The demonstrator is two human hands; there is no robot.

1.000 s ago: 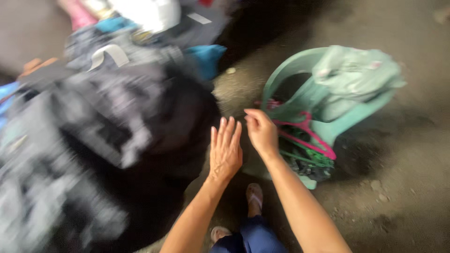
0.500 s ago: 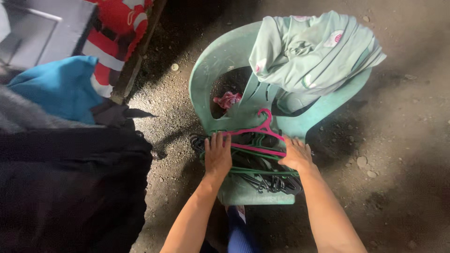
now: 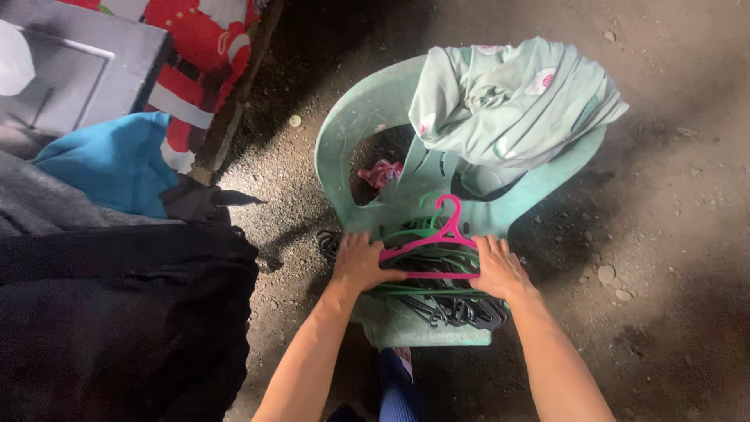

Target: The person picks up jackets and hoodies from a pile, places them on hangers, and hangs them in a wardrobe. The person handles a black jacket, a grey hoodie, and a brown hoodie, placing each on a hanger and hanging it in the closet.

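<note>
A pink hanger [image 3: 437, 248] is seen on top of a pile of hangers [image 3: 437, 293] on the seat of a green plastic chair [image 3: 367, 117]. Its hook is pointed toward the back of the chair. The pile under it is made of green and black hangers, and it is spread across the front edge of the seat. Some black ones are hung a little over that edge.

The left hand [image 3: 361, 262] is laid on the left end of the pile, with the fingers curled over the end of the pink hanger. The right hand [image 3: 498, 267] is laid on the right end, and its fingers are pressed down on the hangers there. Both hands are closed loosely on the pile, one at each side.

A pale green cloth [image 3: 508, 101] with small pink spots is draped over the back of the chair. A small pink scrap [image 3: 381, 172] is seen through the gap in the left side of the chair.

The chair is stood on a rough, dirty floor [image 3: 672, 258] with small stones. To the left, a heap of dark clothes [image 3: 117, 312] is piled up. A blue cloth [image 3: 113, 160] is laid behind it, and a red and white thing [image 3: 195, 47] is seen at the top, beside a grey box [image 3: 70, 70].
</note>
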